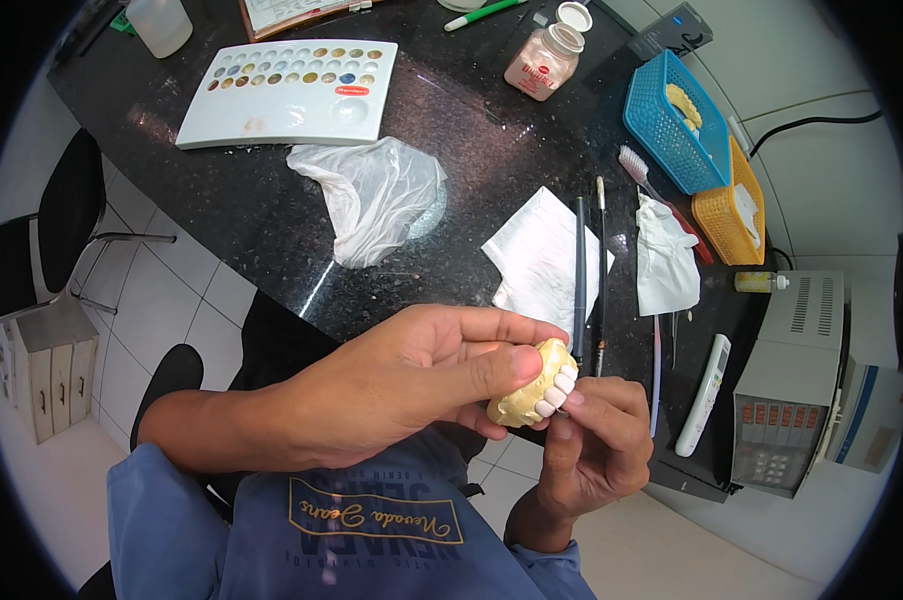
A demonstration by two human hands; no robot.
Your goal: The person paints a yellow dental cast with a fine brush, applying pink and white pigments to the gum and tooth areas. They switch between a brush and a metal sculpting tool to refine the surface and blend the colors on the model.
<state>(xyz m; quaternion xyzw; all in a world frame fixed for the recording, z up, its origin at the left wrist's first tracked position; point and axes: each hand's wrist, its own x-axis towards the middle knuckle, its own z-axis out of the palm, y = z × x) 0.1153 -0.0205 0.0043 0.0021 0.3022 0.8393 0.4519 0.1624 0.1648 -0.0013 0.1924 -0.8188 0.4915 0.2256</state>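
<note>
My left hand (442,365) is closed around a yellow plaster dental model (520,405), its thumb pressed on the top of the stone. A row of white tooth crowns (556,392) runs along the model's right side. My right hand (602,440) has its thumb and forefinger bent together at the lower end of those crowns. Whether something small is pinched between these fingertips is hidden. Just beyond the model lie a folded white paper towel (537,255), a dark slim handle (580,270) and a thin brush (601,270).
A white porcelain palette (282,115) with coloured wells stands far left, near a crumpled white cloth (372,195). An open jar of pink powder (547,62) stands at the back. Blue basket (677,130), yellow basket (717,220), toothbrush (637,165) and a control-panel unit (787,390) line the right.
</note>
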